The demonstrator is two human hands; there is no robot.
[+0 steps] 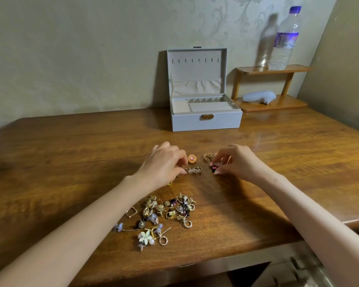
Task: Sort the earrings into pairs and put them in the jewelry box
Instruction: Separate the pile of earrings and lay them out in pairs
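Items on the wooden table (71,152), placed by the jewelry box (205,120):

1. Jewelry box: grey, lid standing open, tray compartments showing; nothing can be made out in them.
2. Left hand (164,162): in front of the box, slightly left of its clasp. Fingers curled down and bunched, thumb tip against the left end of the pale earrings (194,170). Whether it pinches them or only touches cannot be told; the knuckles cover the contact.
3. Right hand (238,162): in front of the box's right half. Forefinger and thumb close from above and below on the dark-and-pink earring (214,167), which lies on the table between the tips; part of it is hidden.
4. Pink round earring (192,159): in front of the box, between the two hands, just beyond the pale earrings.
5. Gold earrings (208,156): just beside the right forefinger, on its box side; shape blurred.
6. Unsorted pile of earrings (164,214): well in front of the box, between the forearms; tangled, pieces hard to separate.
7. Yellow scrap (170,183): under the left wrist, mostly hidden.
8. Wooden shelf (274,104): right of the box, carrying a water bottle (284,38).
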